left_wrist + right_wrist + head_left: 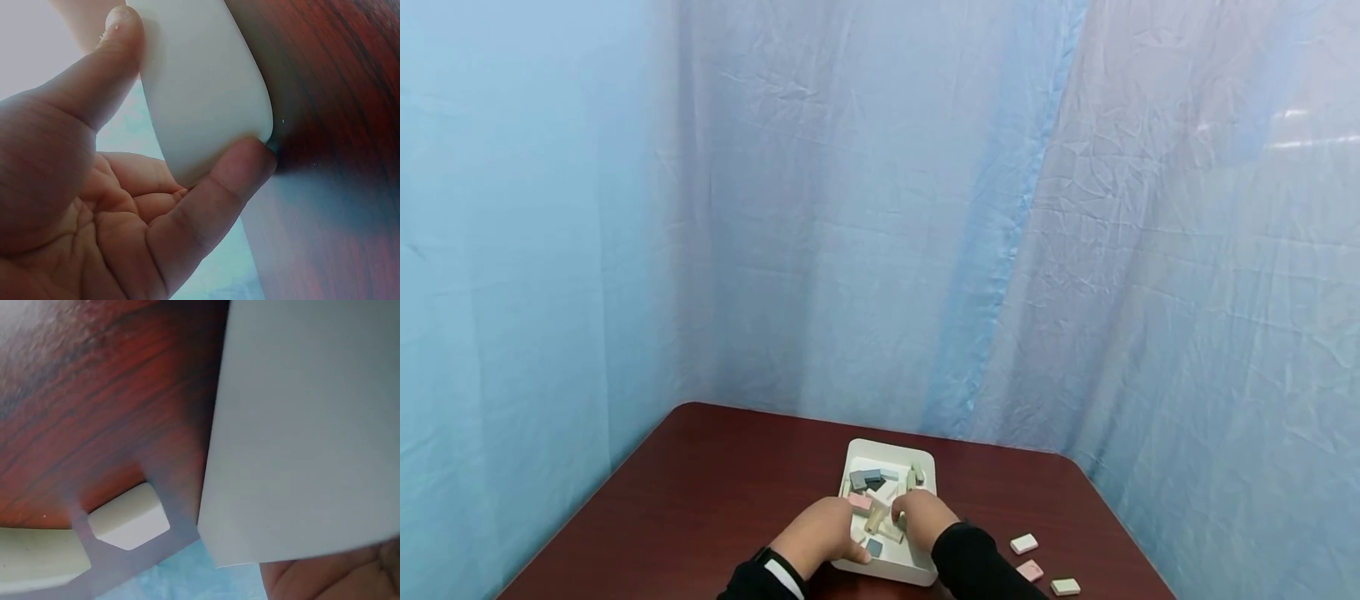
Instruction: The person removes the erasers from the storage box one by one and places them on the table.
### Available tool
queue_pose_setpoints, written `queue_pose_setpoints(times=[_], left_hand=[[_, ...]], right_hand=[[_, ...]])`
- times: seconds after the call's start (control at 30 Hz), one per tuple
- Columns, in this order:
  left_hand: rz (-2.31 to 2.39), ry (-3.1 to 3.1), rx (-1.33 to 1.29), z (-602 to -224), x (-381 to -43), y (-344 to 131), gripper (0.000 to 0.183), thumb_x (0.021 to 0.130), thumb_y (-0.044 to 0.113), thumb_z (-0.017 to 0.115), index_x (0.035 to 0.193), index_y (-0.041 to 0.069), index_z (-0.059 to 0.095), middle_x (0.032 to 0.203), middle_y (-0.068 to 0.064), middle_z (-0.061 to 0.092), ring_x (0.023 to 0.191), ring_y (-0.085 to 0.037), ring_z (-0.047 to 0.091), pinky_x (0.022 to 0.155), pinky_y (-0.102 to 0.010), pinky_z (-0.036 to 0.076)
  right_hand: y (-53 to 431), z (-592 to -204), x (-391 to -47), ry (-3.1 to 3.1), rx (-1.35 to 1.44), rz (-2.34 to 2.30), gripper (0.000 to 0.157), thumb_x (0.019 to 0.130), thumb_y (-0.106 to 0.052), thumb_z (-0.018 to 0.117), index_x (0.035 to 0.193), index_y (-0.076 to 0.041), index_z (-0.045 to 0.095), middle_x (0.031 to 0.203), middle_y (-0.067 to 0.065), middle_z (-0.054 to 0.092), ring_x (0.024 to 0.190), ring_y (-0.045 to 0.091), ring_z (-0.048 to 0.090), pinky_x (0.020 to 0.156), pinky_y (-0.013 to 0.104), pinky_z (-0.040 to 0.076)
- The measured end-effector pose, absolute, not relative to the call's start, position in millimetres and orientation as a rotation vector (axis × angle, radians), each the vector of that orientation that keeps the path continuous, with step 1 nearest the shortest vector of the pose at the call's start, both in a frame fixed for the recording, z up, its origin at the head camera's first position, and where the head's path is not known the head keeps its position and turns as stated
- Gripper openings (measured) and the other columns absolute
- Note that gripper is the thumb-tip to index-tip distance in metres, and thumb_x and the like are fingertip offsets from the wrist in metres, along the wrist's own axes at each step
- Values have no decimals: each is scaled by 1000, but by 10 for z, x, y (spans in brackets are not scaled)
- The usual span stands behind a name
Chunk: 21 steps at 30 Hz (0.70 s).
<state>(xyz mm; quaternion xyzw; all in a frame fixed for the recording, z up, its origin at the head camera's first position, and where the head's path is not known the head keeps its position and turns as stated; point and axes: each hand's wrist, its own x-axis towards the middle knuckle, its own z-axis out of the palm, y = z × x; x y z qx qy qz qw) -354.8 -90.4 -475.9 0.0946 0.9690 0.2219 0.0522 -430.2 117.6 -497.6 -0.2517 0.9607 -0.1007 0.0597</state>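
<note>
A white tray (887, 571) lies on the dark red table, holding several small blocks in grey, white, pink, tan and pale green. My left hand (822, 533) grips its left side near the front corner; in the left wrist view the thumb lies along the tray's (200, 81) upper edge and a finger hooks under the lower one. Inside the tray, my right hand (925, 517) reaches down over the right wall, close to a tan block (875, 520) and a pink block (859, 502). Its fingertips are hidden, with the tray wall (306, 425) covering them in the right wrist view.
Right of the tray, a white block (1023, 544), a pink block (1030, 571) and a pale green block (1065, 587) lie loose on the table (760, 450). Blue curtains (880, 208) hang behind the table and along its sides.
</note>
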Motion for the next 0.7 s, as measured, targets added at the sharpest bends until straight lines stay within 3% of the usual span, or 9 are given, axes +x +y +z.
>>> queue_pose_setpoints(times=[0.13, 0.4, 0.7], left_hand=[[674, 2949, 300, -4740, -3550, -908, 46, 80, 42, 94, 99, 4, 78, 90, -5, 75, 78, -16, 63, 84, -42, 57], [672, 2932, 294, -4717, -3545, -892, 49, 80, 42, 94, 105, 3, 78, 97, -7, 77, 85, -19, 68, 87, -44, 57], [621, 2920, 217, -4714, -3564, -872, 54, 79, 45, 94, 107, 2, 77, 102, -8, 77, 90, -20, 69, 94, -45, 57]], right_hand=[[1196, -4949, -4257, 2907, -841, -315, 40, 85, 15, 70, 95, -22, 80, 104, -3, 77, 99, 18, 71, 85, 37, 60], [1435, -4787, -4131, 2954, -1003, -535, 28, 88, 7, 77, 101, -17, 83, 100, -3, 77, 98, 21, 72, 85, 36, 60], [2056, -4602, -4159, 3181, -639, -669, 24, 91, 4, 77, 99, -19, 80, 103, 0, 73, 101, 27, 69, 85, 43, 59]])
